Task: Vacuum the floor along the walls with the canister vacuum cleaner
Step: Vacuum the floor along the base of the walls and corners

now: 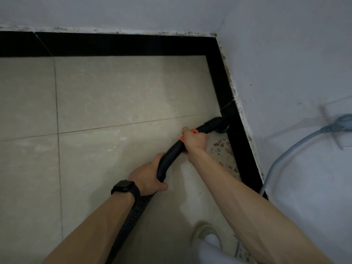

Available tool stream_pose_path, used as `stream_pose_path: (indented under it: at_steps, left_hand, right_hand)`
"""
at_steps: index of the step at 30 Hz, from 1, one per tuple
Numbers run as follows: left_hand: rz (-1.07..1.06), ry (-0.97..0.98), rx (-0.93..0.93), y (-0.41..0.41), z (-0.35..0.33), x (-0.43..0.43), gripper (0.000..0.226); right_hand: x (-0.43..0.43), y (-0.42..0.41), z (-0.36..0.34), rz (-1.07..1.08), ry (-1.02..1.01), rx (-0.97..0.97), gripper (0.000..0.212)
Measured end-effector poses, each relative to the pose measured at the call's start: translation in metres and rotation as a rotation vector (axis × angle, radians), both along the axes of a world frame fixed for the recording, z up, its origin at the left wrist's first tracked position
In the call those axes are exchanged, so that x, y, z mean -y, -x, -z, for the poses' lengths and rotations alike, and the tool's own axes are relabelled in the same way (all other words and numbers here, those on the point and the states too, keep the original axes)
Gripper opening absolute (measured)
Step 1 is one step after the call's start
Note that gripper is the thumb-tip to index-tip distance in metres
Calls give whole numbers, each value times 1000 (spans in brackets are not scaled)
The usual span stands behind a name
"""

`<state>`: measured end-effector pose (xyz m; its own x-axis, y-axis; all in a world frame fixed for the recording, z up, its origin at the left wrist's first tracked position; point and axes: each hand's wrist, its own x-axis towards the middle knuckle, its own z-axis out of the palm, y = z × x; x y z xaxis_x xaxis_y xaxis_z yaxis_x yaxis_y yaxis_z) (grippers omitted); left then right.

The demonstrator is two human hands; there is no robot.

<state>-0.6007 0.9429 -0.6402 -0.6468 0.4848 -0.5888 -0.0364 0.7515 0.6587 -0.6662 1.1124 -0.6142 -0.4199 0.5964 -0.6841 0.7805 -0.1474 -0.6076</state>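
A black curved vacuum handle tube [169, 159] with an orange collar [182, 138] runs from the lower middle up to the right. My right hand [194, 140] grips the tube at the orange collar. My left hand [150, 175], with a black watch on the wrist, grips the tube's lower end where the ribbed black hose [129, 220] joins. The black nozzle [219, 124] rests on the black border strip [238, 141] of the floor, close to the right wall [285, 73]. The canister is out of view.
Beige floor tiles [114, 92] are edged by the black strip along the back wall [133, 12] and the right wall, meeting in a corner at top right. Dirt specks lie by the strip near the nozzle. A grey cable [282, 159] hangs from a wall plug. My shoe [205, 235] stands below.
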Motion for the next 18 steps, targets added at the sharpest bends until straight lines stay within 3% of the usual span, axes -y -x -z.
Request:
stream_pose_path:
  at_steps: [8,12,14,16,18]
  left_hand:
    - [145,174,-218,-24,-18,11,93]
    - [202,272,-370,-29,-23,43,84]
    - [218,313,-446,-22,-33,64,80]
    - [169,285,-393,-13,-56,87,76]
    - [9,193,-202,-6,-92,107,65]
  right_hand:
    - [7,-31,0,79,118,-76,55]
    - [24,-38,-6,101,288,-119,26]
    - [38,-28,-18,89,416,-143,25]
    - [56,-12,-35,55,542,-149,25]
    - [77,3,-63,36,638,-142,20]
